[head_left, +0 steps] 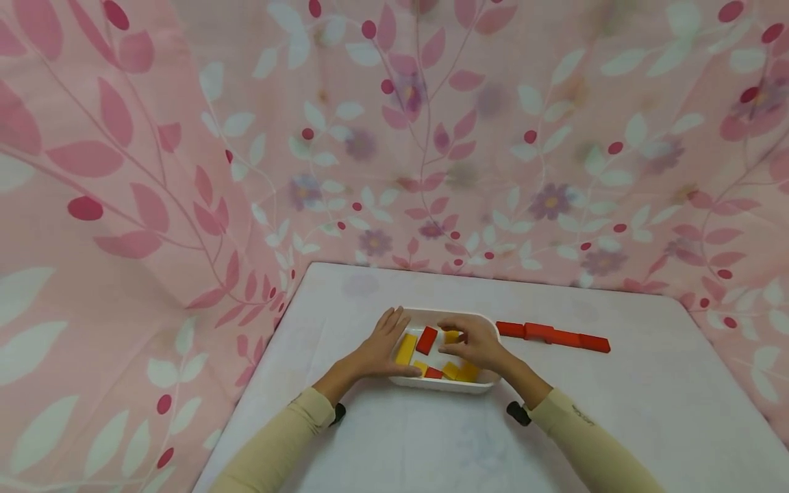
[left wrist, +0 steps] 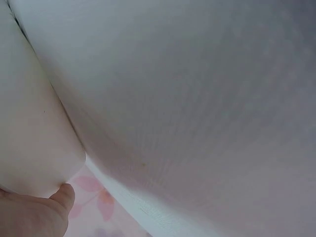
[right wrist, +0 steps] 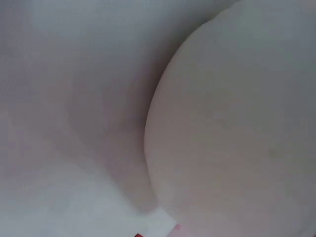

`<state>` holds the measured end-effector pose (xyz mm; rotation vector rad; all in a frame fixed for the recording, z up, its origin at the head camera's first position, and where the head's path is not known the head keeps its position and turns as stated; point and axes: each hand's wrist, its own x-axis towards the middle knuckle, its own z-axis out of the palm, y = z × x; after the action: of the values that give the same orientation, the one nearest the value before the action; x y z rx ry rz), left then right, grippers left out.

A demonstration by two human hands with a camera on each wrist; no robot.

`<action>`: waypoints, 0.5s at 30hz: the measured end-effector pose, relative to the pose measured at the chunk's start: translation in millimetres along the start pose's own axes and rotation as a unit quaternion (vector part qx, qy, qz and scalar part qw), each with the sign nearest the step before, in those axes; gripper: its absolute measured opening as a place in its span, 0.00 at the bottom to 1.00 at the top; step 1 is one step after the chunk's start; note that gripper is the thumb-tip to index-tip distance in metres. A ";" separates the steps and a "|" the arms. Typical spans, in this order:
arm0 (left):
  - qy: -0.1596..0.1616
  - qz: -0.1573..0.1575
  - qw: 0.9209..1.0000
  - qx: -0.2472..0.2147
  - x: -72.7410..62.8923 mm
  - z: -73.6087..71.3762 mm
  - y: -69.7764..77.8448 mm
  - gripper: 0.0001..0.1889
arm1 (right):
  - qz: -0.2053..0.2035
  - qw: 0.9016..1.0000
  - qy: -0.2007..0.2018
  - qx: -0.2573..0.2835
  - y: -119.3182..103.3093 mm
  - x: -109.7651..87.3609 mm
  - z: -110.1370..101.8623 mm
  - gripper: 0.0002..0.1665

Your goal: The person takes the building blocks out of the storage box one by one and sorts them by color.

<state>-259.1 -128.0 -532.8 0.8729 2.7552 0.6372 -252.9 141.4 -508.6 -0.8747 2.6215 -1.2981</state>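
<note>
Here, in the head view, on the white-covered table (head_left: 394,445), a shallow white tray with rounded corners (head_left: 440,386). Inside, toward the left end, a long yellow rectangular block (head_left: 405,349), tilted in direction, and just beside, a red rectangular block (head_left: 427,340). Along the near wall, a small yellow block (head_left: 421,368), a partly hidden red block (head_left: 434,373) and further yellow pieces (head_left: 459,372) close together. At the tray's left end, the left hand (head_left: 377,350), spread wide, fingers extended up along the rim, thumb reaching along the near side. Over the right half, the right hand (head_left: 481,344), fingers and thumb bent about a partly covered yellow block (head_left: 452,337); cannot tell whether pinched or only very near. To the right, on the table, a row of red rectangular blocks (head_left: 566,337), roughly end to end. On both arms, beige sleeves (head_left: 268,445); behind, pink floral fabric (head_left: 431,137).

In the left wrist view, at lower left, part of the left hand against the tray's pale wall.

In the right wrist view, the tray's rounded end, large and close; at the bottom edge, a sliver of red.
</note>
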 end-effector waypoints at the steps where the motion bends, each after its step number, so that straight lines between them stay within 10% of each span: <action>1: 0.004 0.004 1.000 -0.002 0.4 -1.4 -0.3 0.63 | -0.003 1.000 -0.003 0.000 -0.9 2.0 1.3 0.30; 15: 0.010 0.015 1.000 -0.007 0.7 -2.6 -2.4 0.62 | 0.023 0.998 -0.047 -0.019 -2.4 16.9 23.4 0.23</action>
<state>-261.6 -130.2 -531.6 0.9121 2.7568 0.6746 -258.4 114.8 -518.8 -0.8526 2.5860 -1.1684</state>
